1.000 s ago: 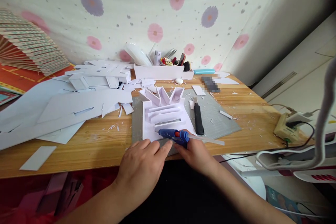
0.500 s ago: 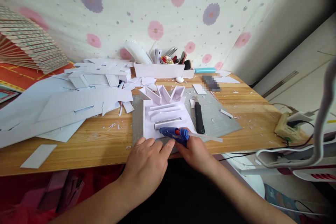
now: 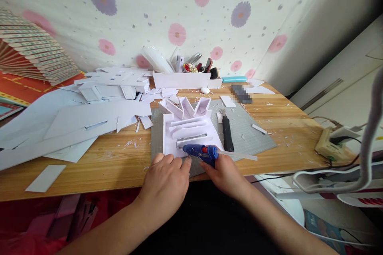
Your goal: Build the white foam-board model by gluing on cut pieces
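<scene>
Blue plastic glue gun (image 3: pixel 200 152), clamped in the right hand (image 3: pixel 226 170), points over the white paperboard model (image 3: pixel 191 131) on the grey cutting mat (image 3: pixel 247 133). The left hand (image 3: pixel 164 179), at the mat's near edge, has drawn its forefinger slightly back, apparently leaving the right to steady the gun alone; its own grip is unclear.

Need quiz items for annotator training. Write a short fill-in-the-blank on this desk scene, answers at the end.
The right hand grips a blue ____.
The black cutter lies on a grey ____.
The fan is at the ____ end of the desk.

Missing words: glue gun; mat; left.
</scene>
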Available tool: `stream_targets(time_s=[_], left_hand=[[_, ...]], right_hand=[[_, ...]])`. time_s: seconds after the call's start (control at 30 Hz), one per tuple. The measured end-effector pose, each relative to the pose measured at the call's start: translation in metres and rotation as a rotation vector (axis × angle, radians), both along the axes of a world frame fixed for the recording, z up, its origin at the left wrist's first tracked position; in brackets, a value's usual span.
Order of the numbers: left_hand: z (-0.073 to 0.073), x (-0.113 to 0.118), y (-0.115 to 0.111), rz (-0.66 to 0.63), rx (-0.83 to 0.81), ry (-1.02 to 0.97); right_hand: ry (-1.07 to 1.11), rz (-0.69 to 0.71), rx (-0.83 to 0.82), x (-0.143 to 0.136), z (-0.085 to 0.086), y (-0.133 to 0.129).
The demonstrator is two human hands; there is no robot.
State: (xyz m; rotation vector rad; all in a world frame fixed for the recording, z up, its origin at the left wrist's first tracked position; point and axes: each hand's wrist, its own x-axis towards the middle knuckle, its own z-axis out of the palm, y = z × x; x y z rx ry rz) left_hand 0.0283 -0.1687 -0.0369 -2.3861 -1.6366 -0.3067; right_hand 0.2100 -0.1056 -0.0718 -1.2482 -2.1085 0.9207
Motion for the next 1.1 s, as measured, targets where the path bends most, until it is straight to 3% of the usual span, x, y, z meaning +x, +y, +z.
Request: stream_targets(time_s=[0.1, 0.27, 0.5, 0.7, 1.1], left_hand=[[0.004, -0.002, 0.000, -0.033, 0.059, -0.066], [0.008, -0.019, -0.003, -0.162, 0.221, -0.356], [-0.012, -0.058, -0.001, -0.025, 0.286, -0.573], [-0.028, -0.066, -0.002, 0.031, 0.237, -0.623], [-0.050, -0.082, -0.008, 0.170, 0.214, -0.804]], right_hand=[[-0.014, 0.012, -0.006, 0.001, 0.001, -0.001], [-0.038, 0.063, -0.041, 0.000, 0.002, -0.002], [-0.239, 0.054, -0.059, -0.007, 0.017, -0.001], [-0.344, 0.074, -0.033, -0.009, 0.031, 0.002], [-0.291, -0.088, 0.051, 0.040, 0.017, 0.020]])
